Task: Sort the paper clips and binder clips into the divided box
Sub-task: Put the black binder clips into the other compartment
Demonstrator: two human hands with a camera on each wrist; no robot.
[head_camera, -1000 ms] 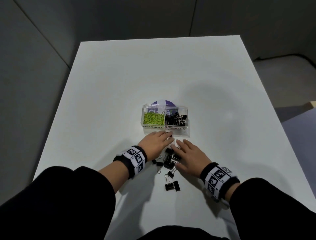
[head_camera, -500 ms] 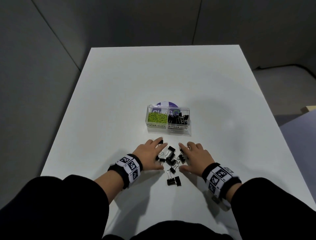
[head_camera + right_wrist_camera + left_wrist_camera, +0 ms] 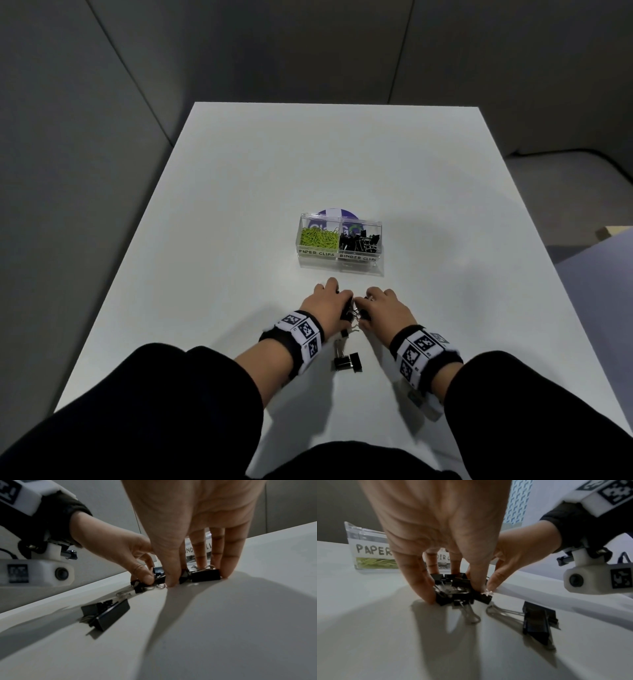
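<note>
Grey matte wall panels enclose a smooth white table (image 3: 239,205). At its centre sits a clear plastic divided box (image 3: 340,219): wiry green paper clips left, black binder clips right. At 6 o'clock of it, left hand (image 3: 325,303) and right hand (image 3: 388,305) curl around a heap of binder clips (image 3: 453,592), apparently gripping them. Two loose binder clips (image 3: 347,361) lie nearer.
</note>
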